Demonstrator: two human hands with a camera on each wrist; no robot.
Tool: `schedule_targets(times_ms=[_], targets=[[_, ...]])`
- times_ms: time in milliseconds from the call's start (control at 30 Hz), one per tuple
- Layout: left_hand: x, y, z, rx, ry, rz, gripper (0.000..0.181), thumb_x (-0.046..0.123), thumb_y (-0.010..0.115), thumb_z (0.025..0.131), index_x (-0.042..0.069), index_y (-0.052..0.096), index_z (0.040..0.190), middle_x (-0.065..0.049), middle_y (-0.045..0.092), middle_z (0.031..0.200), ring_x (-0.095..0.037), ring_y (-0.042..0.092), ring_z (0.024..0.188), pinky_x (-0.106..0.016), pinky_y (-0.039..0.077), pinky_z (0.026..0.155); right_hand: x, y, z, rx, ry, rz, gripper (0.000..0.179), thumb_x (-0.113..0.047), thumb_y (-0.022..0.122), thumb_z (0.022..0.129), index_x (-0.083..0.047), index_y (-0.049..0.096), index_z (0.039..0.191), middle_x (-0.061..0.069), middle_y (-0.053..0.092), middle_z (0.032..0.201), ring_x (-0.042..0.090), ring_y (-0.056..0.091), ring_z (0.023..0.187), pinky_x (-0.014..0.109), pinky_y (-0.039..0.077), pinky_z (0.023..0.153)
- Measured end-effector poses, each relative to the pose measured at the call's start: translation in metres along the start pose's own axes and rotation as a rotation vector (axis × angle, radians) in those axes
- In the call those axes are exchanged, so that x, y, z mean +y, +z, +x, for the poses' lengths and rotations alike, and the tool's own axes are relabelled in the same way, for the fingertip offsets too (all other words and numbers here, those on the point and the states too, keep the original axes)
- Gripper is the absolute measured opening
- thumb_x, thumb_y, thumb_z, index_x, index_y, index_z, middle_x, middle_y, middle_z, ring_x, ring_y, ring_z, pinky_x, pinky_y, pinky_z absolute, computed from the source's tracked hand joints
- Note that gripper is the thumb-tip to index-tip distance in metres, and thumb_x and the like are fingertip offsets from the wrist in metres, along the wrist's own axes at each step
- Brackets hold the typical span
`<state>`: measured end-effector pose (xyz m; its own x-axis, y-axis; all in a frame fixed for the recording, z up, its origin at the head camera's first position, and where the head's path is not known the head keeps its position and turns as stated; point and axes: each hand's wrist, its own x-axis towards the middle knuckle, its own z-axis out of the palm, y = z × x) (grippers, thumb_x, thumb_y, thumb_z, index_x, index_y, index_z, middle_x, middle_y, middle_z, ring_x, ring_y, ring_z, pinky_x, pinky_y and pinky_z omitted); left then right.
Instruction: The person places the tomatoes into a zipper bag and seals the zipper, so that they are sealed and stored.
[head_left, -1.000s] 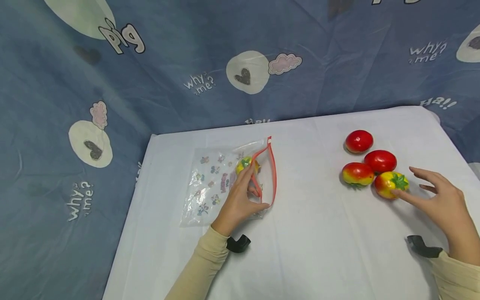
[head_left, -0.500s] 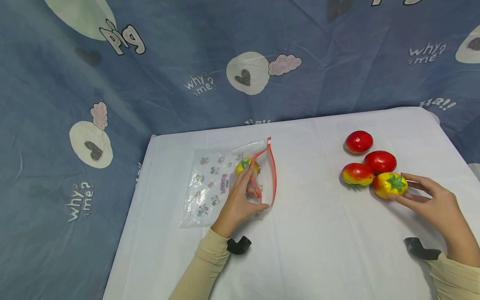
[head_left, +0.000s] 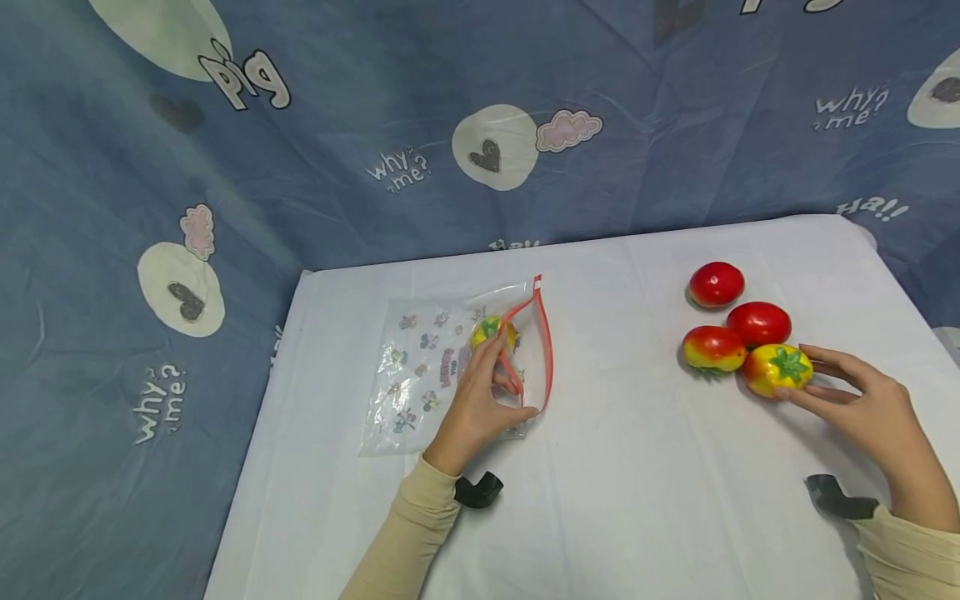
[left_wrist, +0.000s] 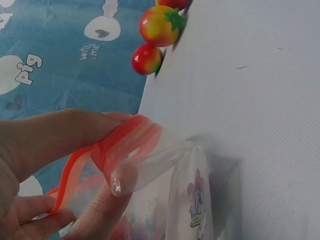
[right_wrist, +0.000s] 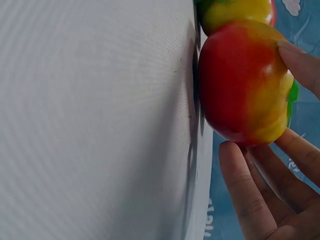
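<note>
The half-spread right hand (head_left: 879, 408) grips a glossy, rounded fruit (head_left: 775, 372). At its nine o'clock, the half-curled left hand (head_left: 477, 398) holds a filmy bag (head_left: 416, 375).

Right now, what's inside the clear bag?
A yellow and green fruit lies inside the bag. The left hand covers part of the bag, so whatever is behind that hand can't be seen.

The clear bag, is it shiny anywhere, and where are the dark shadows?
Head view: bright glare on the clear bag; soft shadow by the right hand. Left wrist view: grey shadow beside the clear bag. Right wrist view: long shadow on the white cloth.
</note>
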<state>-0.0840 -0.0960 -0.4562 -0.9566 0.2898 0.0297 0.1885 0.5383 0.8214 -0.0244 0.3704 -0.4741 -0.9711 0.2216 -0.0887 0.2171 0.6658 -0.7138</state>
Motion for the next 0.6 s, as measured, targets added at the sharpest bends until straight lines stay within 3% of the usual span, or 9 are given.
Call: schedule_targets(times_ms=[100, 233, 600], targets=[[0.000, 0.000, 0.000, 0.008, -0.010, 0.004, 0.115, 0.009, 0.097, 0.066, 0.009, 0.032, 0.161, -0.006, 0.041, 0.156, -0.013, 0.064, 0.089, -0.043, 0.059, 0.092, -0.001, -0.001, 0.001, -0.002, 0.011, -0.010, 0.078, -0.035, 0.083, 0.088, -0.003, 0.050, 0.151, 0.026, 0.052, 0.146, -0.023, 0.036, 0.095, -0.007, 0.043, 0.070], [0.000, -0.001, 0.000, 0.011, -0.005, -0.005, 0.113, 0.009, 0.097, 0.067, 0.007, 0.033, 0.160, -0.006, 0.040, 0.156, -0.013, 0.066, 0.088, -0.043, 0.059, 0.091, -0.004, -0.002, 0.001, 0.028, -0.003, -0.009, 0.076, -0.032, 0.084, 0.088, -0.003, 0.050, 0.150, 0.028, 0.052, 0.143, -0.022, 0.036, 0.097, -0.008, 0.043, 0.071], [-0.001, 0.000, -0.001, 0.009, -0.006, -0.008, 0.115, 0.010, 0.097, 0.067, 0.010, 0.032, 0.161, -0.006, 0.042, 0.156, -0.013, 0.066, 0.089, -0.043, 0.058, 0.095, -0.023, -0.004, 0.006, 0.134, -0.061, 0.029, 0.072, -0.024, 0.083, 0.088, -0.007, 0.052, 0.151, 0.019, 0.055, 0.149, -0.023, 0.037, 0.108, -0.009, 0.040, 0.081]])
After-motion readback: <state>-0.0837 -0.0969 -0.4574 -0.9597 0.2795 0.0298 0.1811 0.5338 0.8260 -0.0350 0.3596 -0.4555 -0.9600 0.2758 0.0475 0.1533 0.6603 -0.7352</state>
